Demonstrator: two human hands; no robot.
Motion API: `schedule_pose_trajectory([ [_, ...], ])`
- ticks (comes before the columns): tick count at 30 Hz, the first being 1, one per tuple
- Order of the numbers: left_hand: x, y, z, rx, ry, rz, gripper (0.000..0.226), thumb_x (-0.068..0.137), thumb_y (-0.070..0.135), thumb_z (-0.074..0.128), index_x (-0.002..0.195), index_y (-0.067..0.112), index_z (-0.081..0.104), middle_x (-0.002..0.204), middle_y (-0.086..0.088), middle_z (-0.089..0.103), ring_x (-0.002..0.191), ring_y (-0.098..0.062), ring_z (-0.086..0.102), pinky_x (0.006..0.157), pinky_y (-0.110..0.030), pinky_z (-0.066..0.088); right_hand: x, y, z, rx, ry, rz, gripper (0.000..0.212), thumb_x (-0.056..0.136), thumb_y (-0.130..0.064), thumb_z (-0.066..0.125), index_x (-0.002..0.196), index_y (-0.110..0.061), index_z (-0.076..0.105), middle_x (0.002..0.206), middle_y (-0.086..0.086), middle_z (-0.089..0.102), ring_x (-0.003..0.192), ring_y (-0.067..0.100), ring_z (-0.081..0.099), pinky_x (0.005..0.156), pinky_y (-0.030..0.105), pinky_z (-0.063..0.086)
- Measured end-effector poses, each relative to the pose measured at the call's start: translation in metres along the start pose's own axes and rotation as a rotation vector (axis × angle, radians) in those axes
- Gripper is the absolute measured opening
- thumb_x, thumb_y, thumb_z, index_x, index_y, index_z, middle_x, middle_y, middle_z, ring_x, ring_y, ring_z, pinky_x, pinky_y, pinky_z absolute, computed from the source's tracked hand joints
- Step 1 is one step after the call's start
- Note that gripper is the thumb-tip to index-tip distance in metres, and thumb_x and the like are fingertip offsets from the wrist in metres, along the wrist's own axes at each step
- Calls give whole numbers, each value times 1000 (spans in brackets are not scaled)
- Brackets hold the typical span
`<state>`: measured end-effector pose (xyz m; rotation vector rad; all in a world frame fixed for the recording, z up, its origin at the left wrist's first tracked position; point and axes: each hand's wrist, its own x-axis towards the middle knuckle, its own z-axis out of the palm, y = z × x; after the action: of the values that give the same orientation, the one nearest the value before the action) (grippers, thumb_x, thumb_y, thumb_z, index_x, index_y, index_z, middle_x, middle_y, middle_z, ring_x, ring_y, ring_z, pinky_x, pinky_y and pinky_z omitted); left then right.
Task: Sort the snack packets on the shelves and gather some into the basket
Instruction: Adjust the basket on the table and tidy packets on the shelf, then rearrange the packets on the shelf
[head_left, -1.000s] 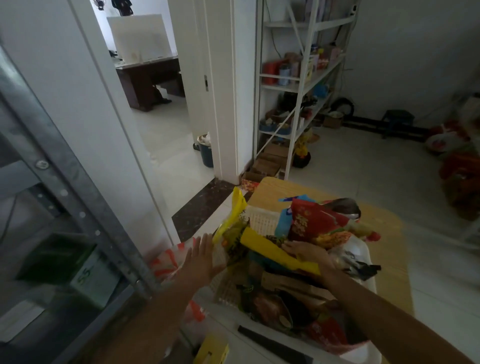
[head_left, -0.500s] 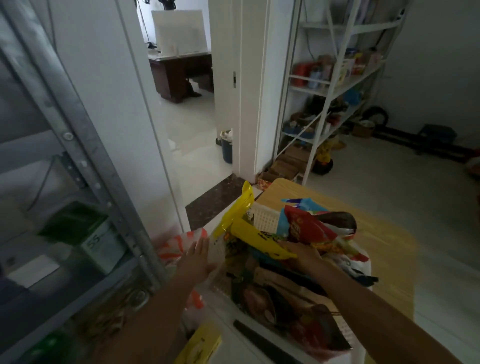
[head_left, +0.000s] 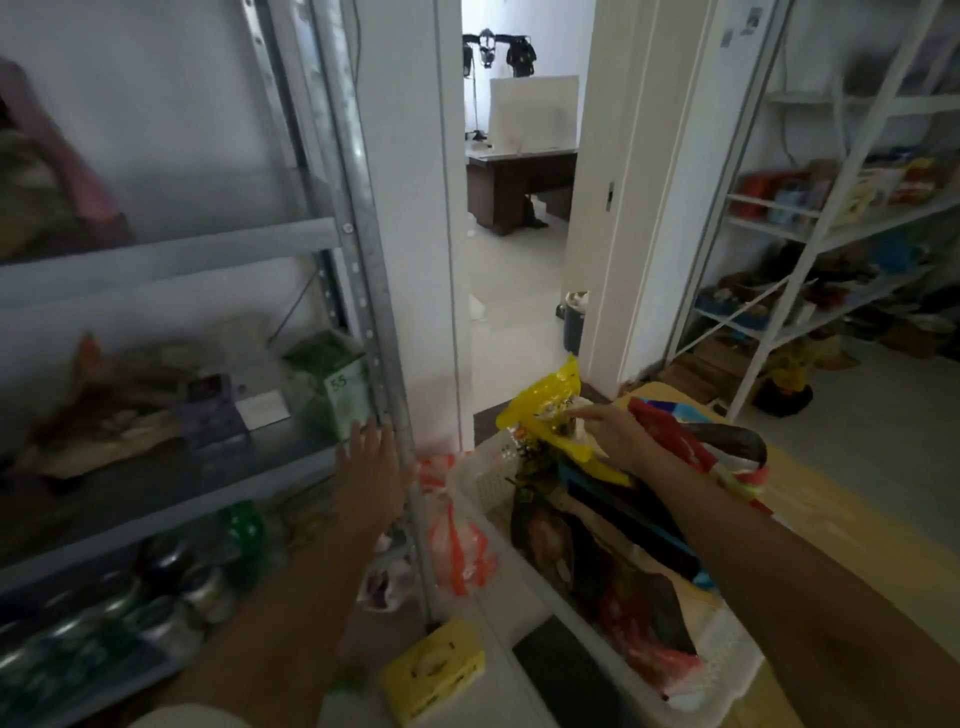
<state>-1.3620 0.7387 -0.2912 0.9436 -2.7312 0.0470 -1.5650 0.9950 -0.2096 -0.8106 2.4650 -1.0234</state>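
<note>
The grey shelf (head_left: 171, 249) stands at the left, a green box (head_left: 337, 387) marked 55 at its near end. The left hand (head_left: 371, 462) hovers just before that box, fingers straight and spread, holding nothing. Further right, the yellow packet (head_left: 545, 395) stands nearly upright over the white basket (head_left: 483, 478), held by the right hand (head_left: 618, 436), index finger laid across it. From the packet the shelf lies leftward, and the left hand is nearer it.
</note>
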Motion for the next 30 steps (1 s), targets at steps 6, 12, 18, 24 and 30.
schedule_pose_trajectory([
  [6, 6, -69, -108, 87, 269, -136, 79, 94, 56, 40, 152, 7, 21, 159, -17, 14, 146, -37, 13, 116, -54, 12, 22, -134, 41, -420, 58, -499, 48, 101, -42, 34, 146, -26, 34, 155, 0, 29, 145, 16, 18, 115, 37, 18],
  [12, -2, -170, -191, 160, 349, -288, 79, 94, 53, 42, 152, 6, 16, 159, -19, 11, 146, -39, 10, 116, -55, 4, 16, -291, 81, -661, 101, -863, 55, 101, -48, 23, 151, -26, 18, 160, 0, 11, 148, 20, 4, 119, 46, 8],
  [18, -29, -247, -241, 257, 280, -381, 78, 98, 57, 23, 152, 11, -10, 160, -12, -11, 147, -31, -13, 117, -48, -8, 1, -381, 117, -651, 122, -841, 56, 100, -51, 21, 152, -31, 10, 161, -1, 2, 148, 19, -3, 118, 43, 2],
  [24, -44, -291, -254, 198, 317, -370, 79, 98, 57, 26, 151, 16, -14, 160, -7, -16, 147, -27, -15, 118, -46, -7, 5, -414, 158, -645, 72, -776, 60, 98, -56, 19, 152, -32, 8, 161, 6, -4, 147, 25, -6, 118, 45, 2],
  [30, -17, -310, -267, 199, 233, -362, 82, 96, 62, 21, 151, 14, -17, 160, -5, -16, 147, -24, -17, 118, -44, -8, 26, -439, 176, -662, 81, -755, 57, 100, -52, 16, 152, -30, 7, 160, 11, -4, 147, 31, -6, 117, 45, 1],
])
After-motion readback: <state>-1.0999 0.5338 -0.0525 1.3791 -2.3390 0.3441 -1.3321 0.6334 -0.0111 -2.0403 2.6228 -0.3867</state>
